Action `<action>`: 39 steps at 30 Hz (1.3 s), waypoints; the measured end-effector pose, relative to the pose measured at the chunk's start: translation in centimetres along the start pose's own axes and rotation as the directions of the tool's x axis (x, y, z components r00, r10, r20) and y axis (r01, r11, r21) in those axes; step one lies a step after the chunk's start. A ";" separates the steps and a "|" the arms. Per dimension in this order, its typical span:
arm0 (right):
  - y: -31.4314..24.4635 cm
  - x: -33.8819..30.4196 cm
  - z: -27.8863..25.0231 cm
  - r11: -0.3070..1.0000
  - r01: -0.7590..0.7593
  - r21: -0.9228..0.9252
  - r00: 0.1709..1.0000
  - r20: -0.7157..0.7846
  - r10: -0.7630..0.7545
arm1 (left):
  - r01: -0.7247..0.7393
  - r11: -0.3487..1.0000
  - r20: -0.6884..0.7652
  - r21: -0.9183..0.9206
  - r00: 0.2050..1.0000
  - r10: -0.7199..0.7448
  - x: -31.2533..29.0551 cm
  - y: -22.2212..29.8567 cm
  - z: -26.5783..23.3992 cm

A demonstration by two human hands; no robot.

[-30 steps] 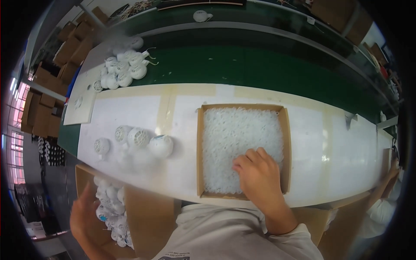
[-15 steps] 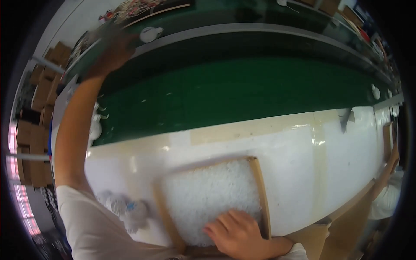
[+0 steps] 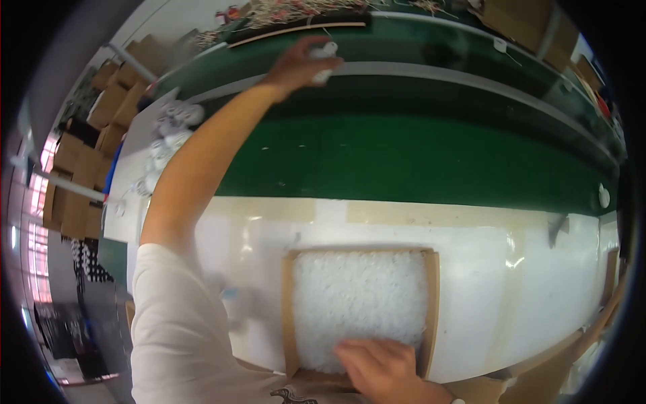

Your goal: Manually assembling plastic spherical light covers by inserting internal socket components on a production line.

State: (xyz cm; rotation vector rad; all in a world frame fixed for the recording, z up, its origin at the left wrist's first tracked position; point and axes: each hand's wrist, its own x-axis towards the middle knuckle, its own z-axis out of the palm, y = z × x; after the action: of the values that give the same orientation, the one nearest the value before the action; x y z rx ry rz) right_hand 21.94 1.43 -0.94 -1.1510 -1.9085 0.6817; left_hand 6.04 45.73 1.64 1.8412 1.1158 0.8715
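Note:
At the far side, my left hand (image 3: 296,69) reaches across the green belt (image 3: 431,158). Its fingers close around a small white rounded piece (image 3: 328,50) by the grey rail; the hand hides part of it, and its exact kind is unclear. Close to me stands a shallow open cardboard box (image 3: 288,310), with clear bubble wrap (image 3: 363,296) filling its top. My right hand (image 3: 383,367) lies over the near part of the wrap, fingers bent loosely leftward with nothing visible in them.
Several white rounded pieces (image 3: 171,118) are heaped beyond my left arm. Another white piece (image 3: 603,195) sits at the belt's right end. A white table (image 3: 471,303) bears the box. Wires (image 3: 282,13) lie at the back, cartons (image 3: 70,158) are stacked at left, and cardboard (image 3: 538,374) stands at lower right.
My left hand has come to the white piece beside the rail and closed on it. The view has swung left, and the box looks straighter. My right hand stays on the wrap.

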 end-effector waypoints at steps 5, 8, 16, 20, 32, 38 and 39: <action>0.1 -0.2 -0.7 0.994 0.082 0.076 0.992 -0.103 -0.074 | 0.440 0.736 0.339 -0.514 0.893 -0.297 -20.6 10.7 -0.6; -1.0 0.4 -0.8 0.991 0.060 0.117 0.986 -0.161 -0.041 | 0.495 0.492 0.440 -0.717 0.868 -0.231 -31.3 12.0 -0.9; -2.7 0.6 -1.1 0.898 0.045 0.437 0.977 -0.208 0.053 | 0.217 0.174 0.190 -0.960 0.969 -0.159 -45.6 12.7 5.2; -3.2 0.6 -1.6 0.734 -0.128 0.667 0.980 -0.028 0.195 | 0.178 0.148 0.150 -0.973 0.972 -0.182 -46.1 12.2 6.3; -4.0 -0.7 0.5 0.635 -0.267 0.724 0.950 0.088 0.300 | 0.233 0.429 0.140 -0.873 0.961 -0.237 -45.6 12.7 7.3; -3.9 -0.5 0.6 0.658 -0.263 0.706 0.961 0.128 0.247 | 0.175 0.600 0.040 -0.780 0.972 -0.232 -45.8 12.4 7.3; -3.9 -0.5 0.6 0.659 -0.274 0.701 0.958 0.139 0.250 | 0.174 0.600 0.037 -0.781 0.972 -0.232 -45.9 12.3 7.3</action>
State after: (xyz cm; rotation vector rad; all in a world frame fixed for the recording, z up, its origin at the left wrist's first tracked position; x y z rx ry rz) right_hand 19.73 -0.74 1.55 -0.8882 -1.2705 1.4595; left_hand -0.40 -1.92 2.41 0.9292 0.7617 1.0664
